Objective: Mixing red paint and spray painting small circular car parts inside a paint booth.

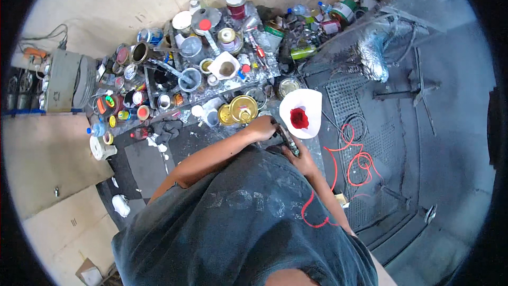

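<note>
Close in front of my shirt, both hands are at a dark, paint-spattered metal spray gun (289, 141). My right hand (302, 160) is closed round its lower part. My left hand (262, 128) has its fingers curled at its upper left end; the fingertips are partly hidden. Just beyond the gun, a white paper strainer cone (313, 103) stands wide open at the top, with bright red paint (299, 118) in its bottom. Whatever holds the cone up is hidden beneath it. A round gold-coloured lid (244, 109) lies just past my left hand.
A paint-stained bench (269, 72) ahead is crowded with cans, cups and brushes. Another white paper cone (222, 63) sits there. A coiled orange hose (361, 165) lies on the floor grating (382, 143) at right. Foil-wrapped ducting (372, 53) juts in at the upper right.
</note>
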`<state>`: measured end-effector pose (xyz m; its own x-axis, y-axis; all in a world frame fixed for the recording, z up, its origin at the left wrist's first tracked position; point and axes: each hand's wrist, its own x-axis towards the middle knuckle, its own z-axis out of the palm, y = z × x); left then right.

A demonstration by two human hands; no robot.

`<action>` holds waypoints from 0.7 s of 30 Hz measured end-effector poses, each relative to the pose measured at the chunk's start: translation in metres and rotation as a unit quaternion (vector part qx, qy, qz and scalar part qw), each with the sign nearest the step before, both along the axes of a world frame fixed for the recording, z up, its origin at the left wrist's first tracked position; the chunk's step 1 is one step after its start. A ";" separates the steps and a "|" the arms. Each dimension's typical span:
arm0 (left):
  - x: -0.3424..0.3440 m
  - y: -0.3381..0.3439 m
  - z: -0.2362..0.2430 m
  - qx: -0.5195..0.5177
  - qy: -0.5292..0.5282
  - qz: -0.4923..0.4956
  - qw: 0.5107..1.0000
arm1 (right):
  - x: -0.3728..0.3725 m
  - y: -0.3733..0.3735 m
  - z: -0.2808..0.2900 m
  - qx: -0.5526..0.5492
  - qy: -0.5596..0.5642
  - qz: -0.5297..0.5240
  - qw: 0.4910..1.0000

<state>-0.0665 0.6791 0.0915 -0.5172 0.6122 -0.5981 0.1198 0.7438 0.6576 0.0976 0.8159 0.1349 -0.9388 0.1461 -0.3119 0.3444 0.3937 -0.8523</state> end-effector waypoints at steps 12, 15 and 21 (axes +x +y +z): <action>0.000 -0.059 0.073 0.316 0.297 -0.018 0.901 | -0.007 -0.011 -0.010 -0.044 -0.043 0.015 0.998; -0.008 -0.056 0.084 0.270 0.286 -0.056 0.918 | -0.012 -0.009 -0.013 -0.071 -0.101 0.038 0.992; -0.026 -0.055 0.074 0.300 0.292 0.021 0.908 | -0.008 -0.005 -0.031 -0.040 -0.127 0.013 0.991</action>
